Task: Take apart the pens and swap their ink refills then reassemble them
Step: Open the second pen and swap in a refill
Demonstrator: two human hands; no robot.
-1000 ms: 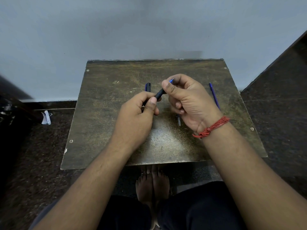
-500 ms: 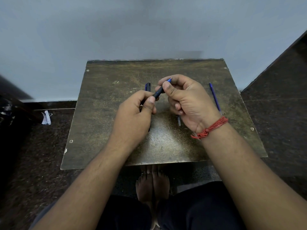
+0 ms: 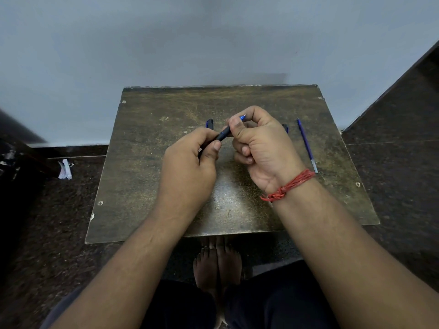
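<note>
So the pen (image 3: 223,134) is up off the bench (image 3: 147,186), held between both hands near the middle. My left hand (image 3: 190,167) is curled around the dark barrel end, and my right hand (image 3: 259,143) pinches the blue tip end with thumb and forefinger. Its long axis runs from about 8 o'clock to 2 o'clock, tip pointing at 2. It's light, stiff plastic, probably a bit slick, so I'd grip close to the joint and twist. A loose refill (image 3: 307,144) lies at 3 o'clock, a cap (image 3: 209,123) at 11.
</note>
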